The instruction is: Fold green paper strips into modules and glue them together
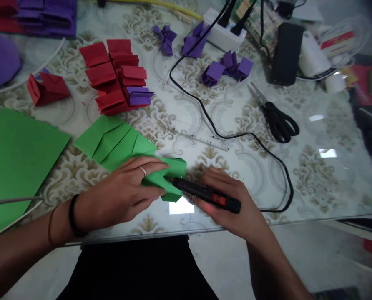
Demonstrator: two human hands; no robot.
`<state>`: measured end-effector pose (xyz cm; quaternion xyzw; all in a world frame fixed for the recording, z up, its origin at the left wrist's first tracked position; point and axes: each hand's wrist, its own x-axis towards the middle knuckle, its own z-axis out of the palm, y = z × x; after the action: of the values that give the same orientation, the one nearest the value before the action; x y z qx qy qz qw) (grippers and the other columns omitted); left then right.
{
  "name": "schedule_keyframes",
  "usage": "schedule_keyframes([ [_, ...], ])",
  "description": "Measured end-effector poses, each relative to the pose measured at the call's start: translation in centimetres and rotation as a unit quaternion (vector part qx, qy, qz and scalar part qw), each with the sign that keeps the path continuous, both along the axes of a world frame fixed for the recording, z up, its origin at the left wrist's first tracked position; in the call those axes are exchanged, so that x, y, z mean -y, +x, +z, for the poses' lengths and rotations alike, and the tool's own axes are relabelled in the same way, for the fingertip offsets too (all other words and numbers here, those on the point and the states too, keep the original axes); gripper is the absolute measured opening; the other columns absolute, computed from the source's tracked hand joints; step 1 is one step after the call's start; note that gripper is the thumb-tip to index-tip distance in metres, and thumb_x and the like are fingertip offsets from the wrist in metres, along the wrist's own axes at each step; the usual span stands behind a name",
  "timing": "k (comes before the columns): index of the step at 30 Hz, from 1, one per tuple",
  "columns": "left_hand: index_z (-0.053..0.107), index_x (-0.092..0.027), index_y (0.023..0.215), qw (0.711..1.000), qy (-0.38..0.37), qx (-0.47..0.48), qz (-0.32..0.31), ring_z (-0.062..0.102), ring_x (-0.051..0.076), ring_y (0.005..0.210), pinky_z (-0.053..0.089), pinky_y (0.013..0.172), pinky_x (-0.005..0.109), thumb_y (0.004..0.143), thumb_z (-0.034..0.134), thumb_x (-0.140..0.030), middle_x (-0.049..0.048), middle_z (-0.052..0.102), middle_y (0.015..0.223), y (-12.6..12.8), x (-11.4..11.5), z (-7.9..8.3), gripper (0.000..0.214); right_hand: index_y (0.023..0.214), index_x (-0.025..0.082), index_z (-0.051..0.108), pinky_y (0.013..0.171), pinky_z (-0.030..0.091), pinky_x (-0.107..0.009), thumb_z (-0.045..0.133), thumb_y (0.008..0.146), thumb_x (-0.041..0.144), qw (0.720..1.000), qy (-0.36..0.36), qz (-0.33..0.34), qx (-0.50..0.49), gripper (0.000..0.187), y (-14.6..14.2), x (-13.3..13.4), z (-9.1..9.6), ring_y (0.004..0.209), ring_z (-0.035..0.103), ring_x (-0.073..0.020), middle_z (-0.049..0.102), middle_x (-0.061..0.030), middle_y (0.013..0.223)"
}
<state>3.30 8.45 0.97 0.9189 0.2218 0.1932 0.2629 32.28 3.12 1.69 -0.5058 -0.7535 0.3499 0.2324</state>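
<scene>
My left hand (pixel 132 189) presses a folded green paper piece (pixel 173 168) against the table, its fingers lying over the paper. In my right hand (pixel 226 196) is a black glue gun (pixel 204 193) with a red patch on its body. Its nozzle tip points left and meets, or hovers just over, the middle of the green piece; I cannot tell which. Another creased green paper (pixel 111 139) lies just beyond my left hand, partly under its fingers. Farther left rests a flat green sheet (pixel 20 154).
Beyond are red folded paper pieces (pixel 106 75), a separate red one (pixel 48 89) and purple folded pieces (pixel 212 73). Black-handled scissors (pixel 278 118) and a clear ruler (pixel 201 139) lie on the table. A black cord (pixel 204 110) loops near a white power strip (pixel 225 33).
</scene>
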Motion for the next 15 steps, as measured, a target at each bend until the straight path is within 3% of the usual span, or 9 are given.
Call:
schedule_keyframes([
  [15,0.081,-0.021,0.105,1.0,-0.006,0.006,0.004,0.055,0.034,0.144,0.054,0.116,0.052,0.102,0.064,-0.015,0.016,0.064,0.145,-0.09,-0.03,-0.12,0.019,0.075,0.025,0.047,0.072,0.044,-0.04,0.073,0.095,0.028,1.0,-0.004,-0.001,0.011,0.034,-0.03,0.04,-0.04,0.074,0.054,-0.0221,0.055,0.0002,0.073],
])
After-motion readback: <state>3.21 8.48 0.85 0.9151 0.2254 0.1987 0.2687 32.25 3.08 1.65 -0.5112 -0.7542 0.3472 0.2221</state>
